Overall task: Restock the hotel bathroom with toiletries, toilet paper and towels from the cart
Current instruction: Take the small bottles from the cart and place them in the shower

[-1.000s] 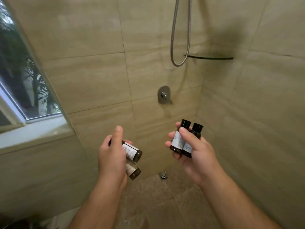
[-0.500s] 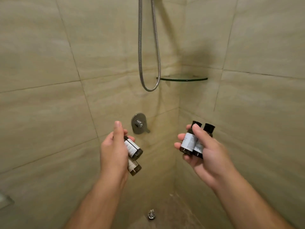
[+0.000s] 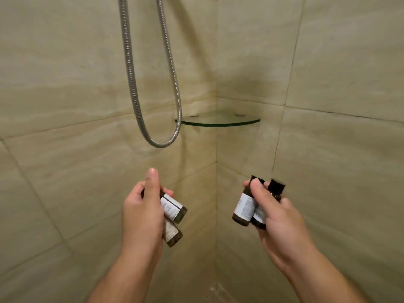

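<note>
Left hand (image 3: 142,215) is curled round two small dark toiletry bottles, the left-hand bottles (image 3: 173,209). They lie crosswise with their bases pointing right, and the thumb is raised above them. The right hand (image 3: 277,221) grips another pair, the right-hand bottles (image 3: 243,206), upright side by side with black caps up and the thumb pressed across the nearer neck. All four are held in the air, below the glass corner shelf (image 3: 218,122), which sits in the tiled corner just right of the shower hose (image 3: 153,84) loop. The bottles look light, rigid and smooth-sided, probably slick when wet. With two in each hand the hold is crowded, so each is best pinched round its labelled body and set down base first, gently, since the shelf is glass and narrow bases may tip.
</note>
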